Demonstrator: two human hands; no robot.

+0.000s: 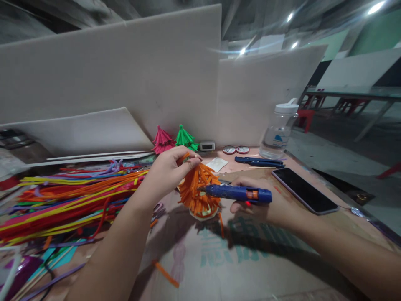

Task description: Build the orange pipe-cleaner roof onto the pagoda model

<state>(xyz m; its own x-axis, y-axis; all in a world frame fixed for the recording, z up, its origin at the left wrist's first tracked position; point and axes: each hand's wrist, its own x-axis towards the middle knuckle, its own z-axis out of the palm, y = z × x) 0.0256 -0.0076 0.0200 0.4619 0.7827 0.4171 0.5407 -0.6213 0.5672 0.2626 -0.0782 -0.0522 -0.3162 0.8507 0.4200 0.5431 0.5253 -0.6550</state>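
My left hand (173,169) is closed at the top of a small orange pipe-cleaner tree (197,186), thumb and fingers pinched together. A bit of orange shows between those fingers. The tree stands upright on a pale base (204,215), its layered strips hanging down. In my right hand (255,200) is a blue glue gun (232,192), its nozzle pointing left and close against the tree's front. Whether the tip touches the strips I cannot tell. Loose orange pipe-cleaner pieces (166,274) lie on the cardboard sheet (250,267) below.
Bundles of coloured pipe cleaners (78,192) cover the left side. Behind stand a pink tree (163,140) and a green tree (185,138), near a small digital display (207,146). To the right are a blue cutter (260,162), a phone (303,190) and a water bottle (277,131).
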